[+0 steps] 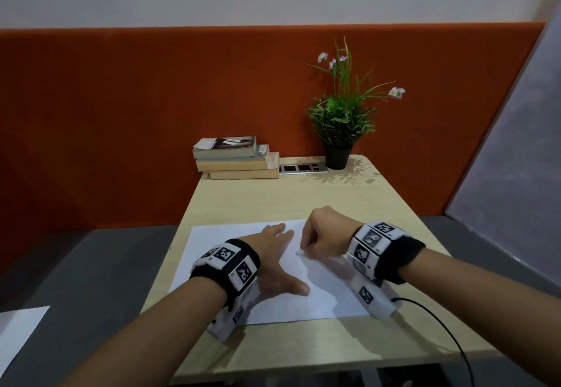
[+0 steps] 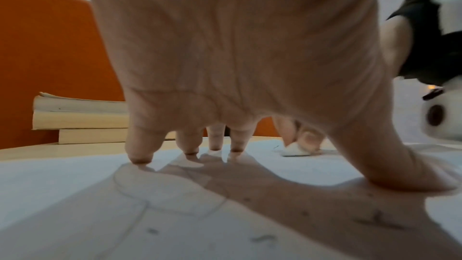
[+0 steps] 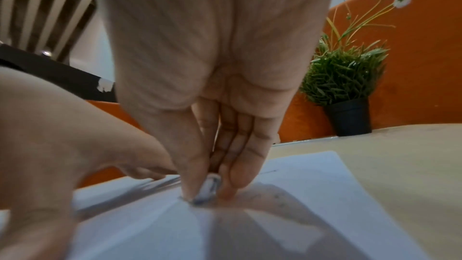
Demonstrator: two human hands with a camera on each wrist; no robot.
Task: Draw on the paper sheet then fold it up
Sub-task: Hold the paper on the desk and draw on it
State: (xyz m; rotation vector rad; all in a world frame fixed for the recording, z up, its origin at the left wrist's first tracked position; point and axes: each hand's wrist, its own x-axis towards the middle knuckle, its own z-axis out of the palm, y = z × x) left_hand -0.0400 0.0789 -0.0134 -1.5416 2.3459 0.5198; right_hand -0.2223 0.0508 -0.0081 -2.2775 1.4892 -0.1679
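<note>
A white paper sheet (image 1: 212, 253) lies flat on the near part of the wooden table (image 1: 303, 198). My left hand (image 1: 273, 253) presses down on its middle with straight, spread fingers (image 2: 138, 155) and the thumb out to the side. In the left wrist view, faint pencil lines (image 2: 150, 195) and small dark specks show on the sheet (image 2: 62, 195). My right hand (image 1: 306, 247) stands just right of the left one. Its thumb and fingertips pinch a small white eraser (image 3: 210, 189) with grey smudges, and the eraser touches the paper (image 3: 312, 175). The same eraser (image 2: 295, 150) shows in the left wrist view.
A stack of three books (image 1: 233, 159) and a potted plant (image 1: 340, 131) stand at the table's far edge, with a socket strip (image 1: 302, 168) between them. An orange partition (image 1: 121, 113) backs the table. Another white sheet (image 1: 18, 332) lies lower left. A black cable (image 1: 440, 326) trails from my right wrist.
</note>
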